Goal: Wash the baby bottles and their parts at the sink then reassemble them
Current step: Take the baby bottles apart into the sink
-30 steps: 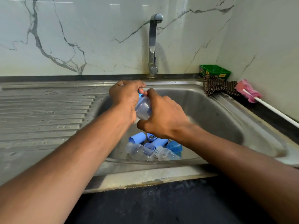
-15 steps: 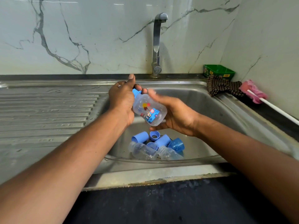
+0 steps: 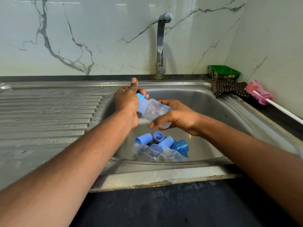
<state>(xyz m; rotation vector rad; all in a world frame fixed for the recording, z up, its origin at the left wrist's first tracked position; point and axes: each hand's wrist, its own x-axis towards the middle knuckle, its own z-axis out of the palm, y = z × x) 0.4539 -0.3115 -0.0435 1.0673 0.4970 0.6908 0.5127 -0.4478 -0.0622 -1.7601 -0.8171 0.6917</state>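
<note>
Marble wall and steel sink (image 3: 213, 102) behind. Left hand (image 3: 127, 102) at frame centre, fingers pinching blue collar (image 3: 140, 96), likely to unscrew. Right hand (image 3: 178, 116) gripping bottle (image 3: 152, 110), steadying it. Loose parts (image 3: 160, 148) lower centre, awaiting washing.

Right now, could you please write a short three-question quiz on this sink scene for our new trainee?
1. True or false: water is running from the tap.
2. Which hand grips the body of the held bottle: A) left hand, B) right hand?
3. Fill in: the loose blue parts lie in the ___.

Key: 1 false; 2 B; 3 sink.
</note>
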